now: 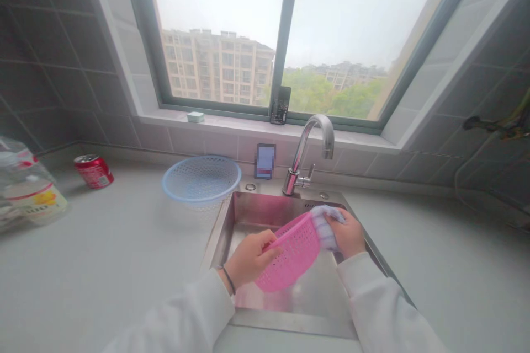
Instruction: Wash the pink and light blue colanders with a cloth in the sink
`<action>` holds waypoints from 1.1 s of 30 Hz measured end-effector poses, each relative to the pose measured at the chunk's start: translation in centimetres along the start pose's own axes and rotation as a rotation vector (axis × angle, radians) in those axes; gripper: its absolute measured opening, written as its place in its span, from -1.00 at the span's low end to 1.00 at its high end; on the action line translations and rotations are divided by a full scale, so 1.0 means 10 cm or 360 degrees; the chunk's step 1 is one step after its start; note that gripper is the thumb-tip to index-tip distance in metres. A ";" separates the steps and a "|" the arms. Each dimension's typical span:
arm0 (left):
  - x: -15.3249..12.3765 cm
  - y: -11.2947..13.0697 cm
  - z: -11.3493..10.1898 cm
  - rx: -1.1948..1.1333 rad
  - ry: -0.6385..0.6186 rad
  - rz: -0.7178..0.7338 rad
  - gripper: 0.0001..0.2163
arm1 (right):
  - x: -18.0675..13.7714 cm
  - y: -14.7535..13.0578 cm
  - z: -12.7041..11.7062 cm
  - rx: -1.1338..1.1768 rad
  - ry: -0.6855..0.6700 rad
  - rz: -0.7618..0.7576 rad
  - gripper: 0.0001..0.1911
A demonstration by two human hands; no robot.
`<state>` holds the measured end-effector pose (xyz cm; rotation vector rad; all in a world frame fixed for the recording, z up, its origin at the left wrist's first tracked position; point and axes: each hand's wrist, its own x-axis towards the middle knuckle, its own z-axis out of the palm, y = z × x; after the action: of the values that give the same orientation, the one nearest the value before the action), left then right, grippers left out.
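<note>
My left hand point(250, 259) grips the rim of a pink perforated plastic basket point(295, 253), holding it tilted over the steel sink point(290, 319). My right hand point(348, 234) is shut on a striped lilac-and-white cloth point(327, 226), which it presses against the far side of the basket. Part of the basket's inner face shows, while the cloth and my fingers hide its right end. A dark band circles my left wrist, and both forearms are in white sleeves.
A pale blue perforated basket point(201, 179) rests at the sink's back left corner. Behind the sink stands a chrome gooseneck faucet point(307, 157). A red can point(94, 171) and a large plastic bottle point(28, 187) lie on the left counter. A phone point(280, 105) leans on the window.
</note>
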<state>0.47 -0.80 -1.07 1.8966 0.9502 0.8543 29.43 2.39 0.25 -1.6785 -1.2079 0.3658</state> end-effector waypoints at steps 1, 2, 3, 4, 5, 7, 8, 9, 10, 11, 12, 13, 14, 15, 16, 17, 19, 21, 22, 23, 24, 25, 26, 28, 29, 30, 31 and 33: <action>0.01 -0.01 0.00 -0.0030 -0.0026 0.0011 -0.81 | -0.01 -0.01 0.01 -0.0009 -0.0007 0.0011 -0.55; 0.01 -0.01 0.00 -0.0074 -0.0064 0.0016 -0.84 | -0.01 -0.02 0.01 -0.0013 -0.0019 0.0021 -0.54; 0.01 -0.01 0.00 -0.0129 -0.0117 0.0009 -0.86 | -0.01 -0.02 0.01 -0.0013 -0.0028 0.0028 -0.54; 0.01 0.00 -0.01 -0.0187 -0.0180 -0.0011 -0.87 | -0.01 -0.02 0.01 -0.0007 -0.0033 0.0030 -0.54; 0.01 0.01 -0.01 -0.0236 -0.0242 -0.0037 -0.84 | -0.01 -0.01 0.01 0.0000 -0.0034 0.0031 -0.53; 0.01 0.02 -0.02 -0.0263 -0.0334 -0.0074 -0.77 | -0.01 0.00 0.00 0.0011 -0.0025 0.0035 -0.53; 0.01 0.02 -0.02 -0.0237 -0.0357 -0.0068 -0.76 | -0.01 0.01 0.00 0.0023 -0.0020 0.0042 -0.54; 0.01 0.01 -0.02 -0.0196 -0.0364 -0.0050 -0.77 | -0.01 0.02 -0.01 0.0037 -0.0016 0.0050 -0.54; 0.01 0.00 -0.01 -0.0152 -0.0358 -0.0027 -0.80 | -0.01 0.02 0.00 0.0050 -0.0008 0.0054 -0.54; 0.01 -0.01 -0.01 -0.0114 -0.0348 -0.0011 -0.82 | -0.01 0.02 0.00 0.0063 0.0003 0.0052 -0.55; 0.02 -0.02 0.00 -0.0090 -0.0331 -0.0007 -0.85 | -0.02 0.02 0.00 0.0078 0.0017 0.0044 -0.55; 0.02 -0.03 0.00 -0.0080 -0.0308 -0.0013 -0.87 | -0.03 0.01 0.01 0.0094 0.0028 0.0029 -0.55; 0.03 -0.04 0.01 -0.0081 -0.0281 -0.0026 -0.88 | -0.03 0.00 0.01 0.0108 0.0035 0.0015 -0.55; 0.03 -0.05 0.02 -0.0088 -0.0249 -0.0034 -0.88 | -0.04 -0.01 0.02 0.0119 0.0034 0.0004 -0.55; 0.03 -0.06 0.03 -0.0103 -0.0213 -0.0036 -0.88 | -0.05 -0.03 0.02 0.0128 0.0030 -0.0002 -0.55; 0.04 -0.07 0.03 -0.0120 -0.0171 -0.0035 -0.88 | -0.06 -0.04 0.02 0.0133 0.0022 -0.0006 -0.55; 0.04 -0.06 0.03 -0.0137 -0.0080 -0.0034 -0.88 | -0.08 -0.07 0.02 0.0129 0.0011 -0.0016 -0.55; 0.05 -0.04 0.02 -0.0110 0.0011 -0.0063 -0.91 | -0.10 -0.10 0.02 0.0134 -0.0012 -0.0032 -0.55; 0.05 -0.02 0.02 -0.0084 0.0042 -0.0083 -0.94 | -0.10 -0.10 0.02 0.0140 -0.0027 -0.0039 -0.55; 0.05 0.00 0.01 -0.0059 0.0062 -0.0103 -0.95 | -0.10 -0.10 0.02 0.0145 -0.0039 -0.0041 -0.54; 0.05 0.01 0.00 -0.0042 0.0071 -0.0117 -0.91 | -0.10 -0.10 0.02 0.0148 -0.0049 -0.0039 -0.54; 0.05 0.03 0.00 -0.0032 0.0078 -0.0127 -0.86 | -0.10 -0.10 0.03 0.0150 -0.0054 -0.0036 -0.54; 0.06 0.03 0.00 -0.0028 0.0084 -0.0134 -0.82 | -0.10 -0.09 0.03 0.0152 -0.0058 -0.0031 -0.53; 0.06 0.02 0.01 -0.0024 0.0106 -0.0157 -0.78 | -0.10 -0.08 0.04 0.0160 -0.0068 -0.0023 -0.53; 0.07 0.01 0.01 -0.0017 0.0125 -0.0172 -0.78 | -0.10 -0.07 0.04 0.0167 -0.0075 -0.0021 -0.53; 0.08 -0.01 0.02 -0.0007 0.0143 -0.0186 -0.78 | -0.10 -0.06 0.05 0.0173 -0.0082 -0.0020 -0.53; 0.09 -0.03 0.02 0.0002 0.0161 -0.0200 -0.78 | -0.09 -0.05 0.05 0.0174 -0.0085 -0.0022 -0.53; 0.10 -0.05 0.02 0.0021 0.0187 -0.0217 -0.79 | -0.08 -0.04 0.05 0.0164 -0.0089 -0.0035 -0.54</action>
<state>1.01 0.19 -1.40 1.7856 1.1451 0.8875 28.52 2.01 0.13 -1.5744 -1.2272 0.4566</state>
